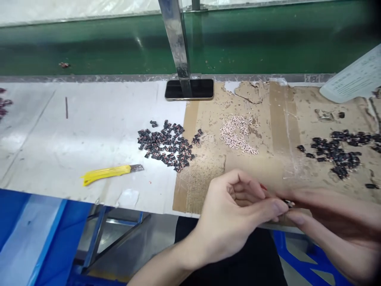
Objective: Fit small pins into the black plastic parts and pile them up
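Near the front edge of the bench, my left hand (232, 214) and my right hand (336, 226) meet with their fingertips pinched together. Between them shows a small black part (288, 203) with a light end, mostly covered by the fingers. A bit of red (263, 186) peeks out by my left index finger; what it belongs to is hidden. Beyond my left hand lies a scatter of tiny pale pinkish pieces (235, 135). To its left is a pile of small black parts with coppery ends (166, 145). Another pile of black parts (337, 153) lies beyond my right hand.
A yellow utility knife (107, 173) lies with its blade out on the white sheet at left. At the back, a phone (189, 89) rests at the foot of a metal post (177, 39). A translucent white container (353, 77) is at right. A green belt (119, 45) runs behind.
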A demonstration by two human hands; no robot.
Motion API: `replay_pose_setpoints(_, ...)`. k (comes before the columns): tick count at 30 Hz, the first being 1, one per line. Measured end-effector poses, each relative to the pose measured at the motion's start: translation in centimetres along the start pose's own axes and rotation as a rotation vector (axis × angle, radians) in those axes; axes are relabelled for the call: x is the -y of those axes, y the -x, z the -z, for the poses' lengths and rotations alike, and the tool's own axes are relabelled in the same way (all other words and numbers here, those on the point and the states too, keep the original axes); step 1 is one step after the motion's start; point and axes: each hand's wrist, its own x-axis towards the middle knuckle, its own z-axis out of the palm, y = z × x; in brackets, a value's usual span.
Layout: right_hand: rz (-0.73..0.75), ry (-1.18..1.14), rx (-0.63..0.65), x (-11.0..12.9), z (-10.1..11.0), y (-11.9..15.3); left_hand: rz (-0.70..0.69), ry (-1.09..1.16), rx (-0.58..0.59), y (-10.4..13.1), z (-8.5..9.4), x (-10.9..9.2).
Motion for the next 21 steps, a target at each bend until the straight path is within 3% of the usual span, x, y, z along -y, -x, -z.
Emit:
replay_pose_setpoints(2, 0.084, 0.074, 0.030, -0.9, 0.6, -0.5, -0.058, -0.235, 0.059, -0.8, 0.7, -0.8)
replay_pose_setpoints(4, 0.158, 0.215, -0.039, -2.4, 1.4, -1.4, -0.279, -0.650, 0.061, -2.1, 2.1, -2.1)
replay_pose_setpoints(6, 0.207, 0.387, -0.159, -4.5, 2.4, -2.1, -0.672, -1.155, -0.133, -4.0, 4.1, -3.7)
replay_pose_setpoints(7, 0.224, 0.446, -0.185, -5.7, 3.0, -2.4, -0.789, -1.404, -0.245, -5.1, 5.2, -4.4)
replay_pose_setpoints(9, 0.235, 0.538, -0.189, -8.1, 4.2, -2.4, -0.805, -1.790, -0.286, -7.2, 6.9, -5.7)
replay_pose_setpoints(12, 0.221, 0.642, -0.177, -10.6, 6.0, -2.0, -0.784, -1.873, -0.210, -8.7, 8.5, -6.8)
replay_pose_setpoints(16, 0.223, 0.674, -0.204, -11.1, 6.5, -2.4, -0.778, -1.883, -0.173, -8.5, 9.3, -7.3)
replay_pose_setpoints(19, 0.233, 0.624, -0.192, -9.5, 4.3, -4.3, -0.798, -1.855, -0.170, -8.5, 9.9, -7.7)
replay_pose_setpoints(21, 0.235, 0.568, -0.095, -7.9, 1.8, -6.0, -0.850, -1.797, -0.217, -8.4, 10.0, -7.8)
